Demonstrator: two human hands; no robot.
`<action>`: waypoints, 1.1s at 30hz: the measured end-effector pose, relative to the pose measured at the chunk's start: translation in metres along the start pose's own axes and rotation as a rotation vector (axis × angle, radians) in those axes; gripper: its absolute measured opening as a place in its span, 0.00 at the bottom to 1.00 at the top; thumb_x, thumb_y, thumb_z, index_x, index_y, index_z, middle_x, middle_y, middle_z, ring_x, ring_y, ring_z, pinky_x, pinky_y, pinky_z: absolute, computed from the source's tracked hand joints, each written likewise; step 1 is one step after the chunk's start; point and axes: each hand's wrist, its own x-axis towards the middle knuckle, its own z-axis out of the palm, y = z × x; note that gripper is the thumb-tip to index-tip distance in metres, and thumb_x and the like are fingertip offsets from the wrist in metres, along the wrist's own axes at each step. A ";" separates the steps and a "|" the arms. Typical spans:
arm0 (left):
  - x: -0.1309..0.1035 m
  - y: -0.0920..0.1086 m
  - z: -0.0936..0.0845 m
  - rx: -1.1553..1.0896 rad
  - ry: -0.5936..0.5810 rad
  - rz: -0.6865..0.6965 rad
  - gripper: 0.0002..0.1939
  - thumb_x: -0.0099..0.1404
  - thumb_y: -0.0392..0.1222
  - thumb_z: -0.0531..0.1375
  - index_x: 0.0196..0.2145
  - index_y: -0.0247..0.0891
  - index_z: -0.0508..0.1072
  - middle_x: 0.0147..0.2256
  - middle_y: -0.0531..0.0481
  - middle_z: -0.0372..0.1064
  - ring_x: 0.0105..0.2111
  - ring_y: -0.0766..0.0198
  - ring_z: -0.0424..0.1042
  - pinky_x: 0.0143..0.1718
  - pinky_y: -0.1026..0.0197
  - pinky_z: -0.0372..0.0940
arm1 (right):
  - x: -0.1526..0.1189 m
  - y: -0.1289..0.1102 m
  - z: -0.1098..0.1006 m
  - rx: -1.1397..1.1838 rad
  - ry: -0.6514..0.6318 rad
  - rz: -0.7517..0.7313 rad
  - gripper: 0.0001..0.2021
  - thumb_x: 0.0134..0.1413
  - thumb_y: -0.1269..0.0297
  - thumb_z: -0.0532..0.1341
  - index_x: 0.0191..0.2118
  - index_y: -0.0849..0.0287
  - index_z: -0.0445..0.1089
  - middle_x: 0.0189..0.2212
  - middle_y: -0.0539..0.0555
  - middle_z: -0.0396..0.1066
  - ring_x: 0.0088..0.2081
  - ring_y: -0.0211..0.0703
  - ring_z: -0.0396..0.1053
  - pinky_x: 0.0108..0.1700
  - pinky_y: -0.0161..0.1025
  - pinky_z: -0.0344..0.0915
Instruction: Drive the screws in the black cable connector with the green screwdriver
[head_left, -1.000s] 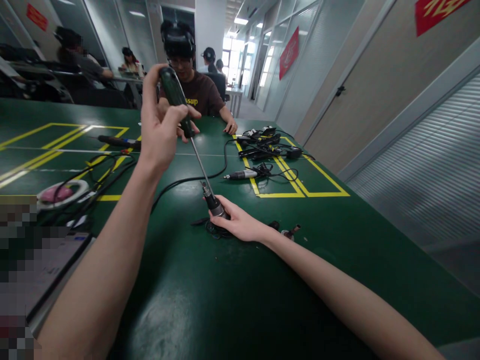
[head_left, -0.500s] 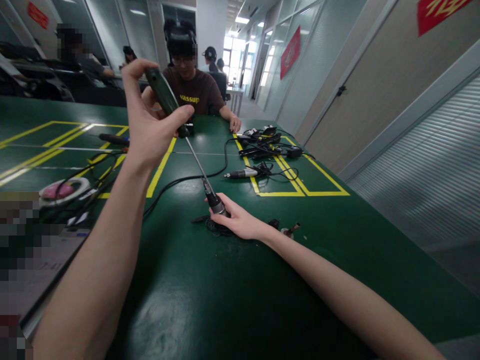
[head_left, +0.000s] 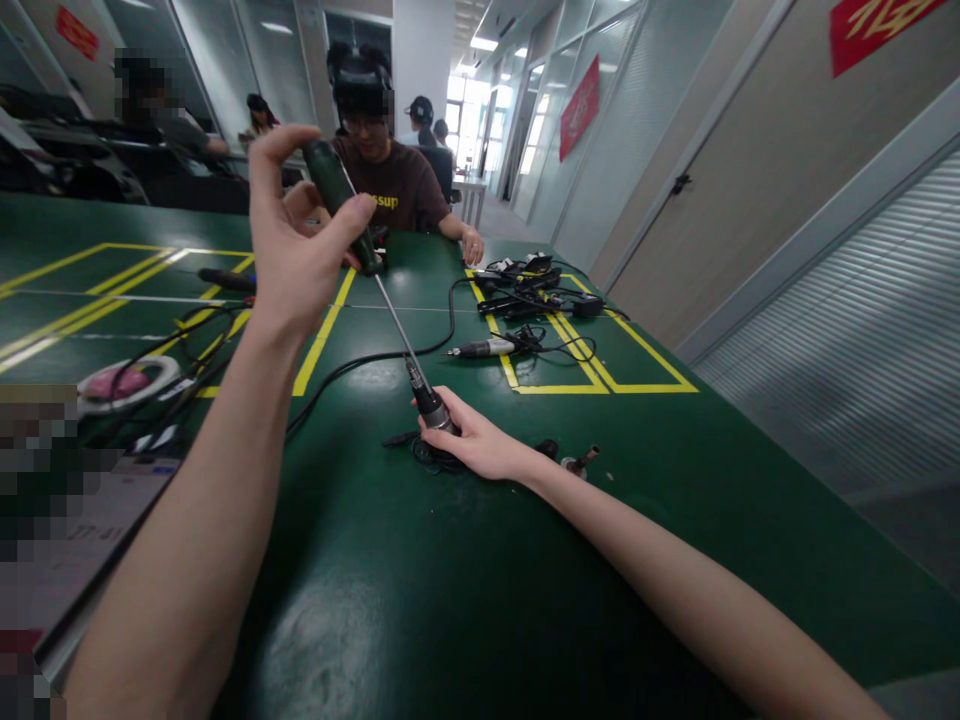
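A dark green screwdriver (head_left: 335, 192) is held by its handle in my left hand (head_left: 304, 235), thumb along one side and fingers round the other. Its thin metal shaft slants down to the right, and the end meets a black and grey cylindrical tool (head_left: 429, 402). Around the grey body of that tool, my right hand (head_left: 476, 435) is closed, low over the table. A small coil of black cable (head_left: 431, 460) lies just beneath. Whether the screwdriver tip sits in a screw is too small to tell.
On the green table (head_left: 390, 590), a grey and black pen-like tool (head_left: 487, 347) and tangled black cables (head_left: 525, 285) lie beyond my right hand. A white ring-shaped roll (head_left: 169, 378) is at left. A small metal piece (head_left: 581, 462) lies right. A person (head_left: 401, 185) sits opposite.
My left hand has shifted slightly, and the screwdriver handle has moved a little to the right and tilted more upright. My right hand and the tool in it have stayed in place.
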 end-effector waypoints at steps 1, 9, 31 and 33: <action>0.001 0.001 0.001 0.003 0.025 0.015 0.32 0.60 0.54 0.77 0.57 0.55 0.68 0.45 0.53 0.71 0.37 0.68 0.75 0.32 0.67 0.76 | 0.000 -0.001 0.000 -0.001 -0.002 0.000 0.12 0.66 0.64 0.61 0.52 0.56 0.61 0.39 0.49 0.63 0.38 0.38 0.60 0.47 0.39 0.62; -0.001 -0.010 0.001 -0.080 -0.013 -0.054 0.27 0.67 0.65 0.67 0.58 0.56 0.67 0.40 0.53 0.73 0.30 0.65 0.77 0.27 0.63 0.74 | 0.000 -0.002 0.000 -0.009 0.005 0.005 0.12 0.66 0.64 0.61 0.52 0.55 0.60 0.39 0.49 0.63 0.38 0.39 0.60 0.48 0.40 0.63; -0.007 -0.016 0.005 -0.100 -0.026 -0.124 0.28 0.72 0.59 0.62 0.66 0.58 0.62 0.36 0.52 0.76 0.28 0.61 0.79 0.29 0.57 0.77 | 0.001 0.000 0.001 0.005 0.010 0.009 0.11 0.66 0.65 0.61 0.51 0.55 0.60 0.39 0.48 0.63 0.38 0.38 0.60 0.47 0.39 0.63; -0.007 -0.019 0.006 -0.077 -0.013 -0.095 0.29 0.71 0.58 0.62 0.66 0.57 0.62 0.35 0.53 0.75 0.25 0.64 0.76 0.26 0.60 0.74 | 0.001 -0.001 0.001 0.006 0.008 0.012 0.12 0.66 0.65 0.61 0.52 0.55 0.60 0.39 0.48 0.63 0.38 0.38 0.60 0.47 0.39 0.63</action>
